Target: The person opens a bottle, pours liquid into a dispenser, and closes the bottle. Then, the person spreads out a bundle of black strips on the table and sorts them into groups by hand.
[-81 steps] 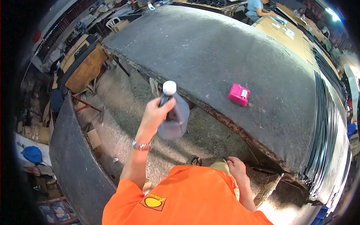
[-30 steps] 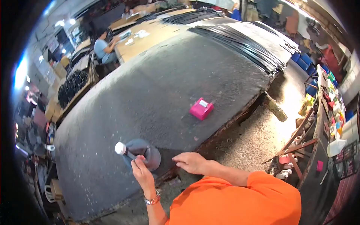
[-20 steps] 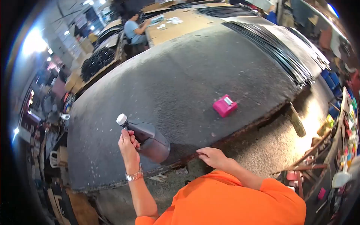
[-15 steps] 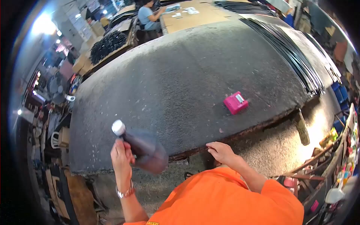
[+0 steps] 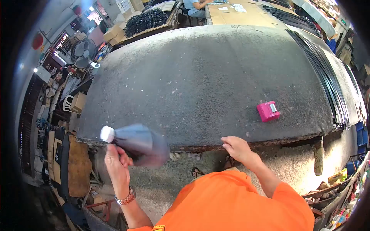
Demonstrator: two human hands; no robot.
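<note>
My left hand [image 5: 118, 165], with a watch on its wrist, is closed around the neck of a dark, see-through bottle [image 5: 144, 144]. The bottle lies tilted almost on its side in the air, its white cap [image 5: 107, 134] to the left and its body blurred by motion above the table's near edge. At that edge my right hand [image 5: 238, 149] rests with finger and thumb stretched out, holding nothing visible; its other fingers are partly hidden. A small pink box-shaped thing [image 5: 268, 111] with a silvery part sits on the dark tabletop [image 5: 185, 84], beyond my right hand.
Long black strips [image 5: 323, 77] lie along the table's right side. At the back left is a heap of short black pieces [image 5: 146, 23]. A person [image 5: 197, 8] sits at a cardboard-covered table [image 5: 246, 17]. A fan [image 5: 83, 50] and a carton [image 5: 78, 102] stand left.
The bottle has swung to a flatter tilt in my left hand, which has moved slightly left. My view has shifted, so the table and pink thing appear displaced. My right hand stays at the edge.
</note>
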